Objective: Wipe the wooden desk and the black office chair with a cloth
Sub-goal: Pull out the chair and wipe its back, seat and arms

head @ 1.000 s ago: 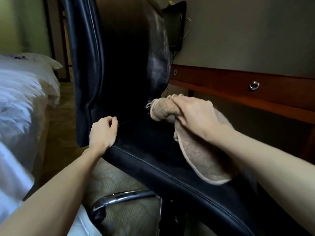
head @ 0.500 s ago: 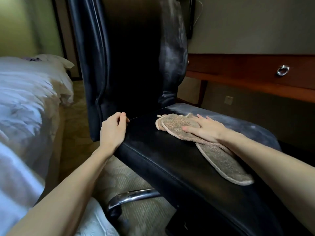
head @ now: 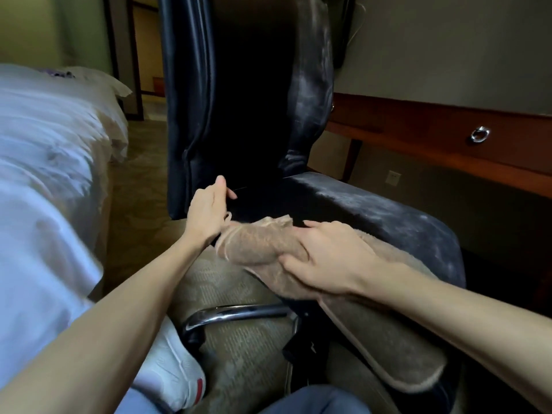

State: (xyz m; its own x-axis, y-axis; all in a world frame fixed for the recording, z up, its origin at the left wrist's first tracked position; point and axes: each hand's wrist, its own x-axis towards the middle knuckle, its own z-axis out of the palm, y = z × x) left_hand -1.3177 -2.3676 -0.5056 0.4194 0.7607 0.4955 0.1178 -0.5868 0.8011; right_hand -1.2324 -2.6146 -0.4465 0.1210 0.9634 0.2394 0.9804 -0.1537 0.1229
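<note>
One beige cloth lies bunched over the near left edge of the single black chair, its tail hanging off the seat toward the near right. Of the two hands, the right hand clutches the bunched cloth, while the left hand rests loose on the seat's left edge, grasping nothing. Far right runs one wooden counter with one ring pull in plain view; left, one white bed; near, one white shoe
</note>
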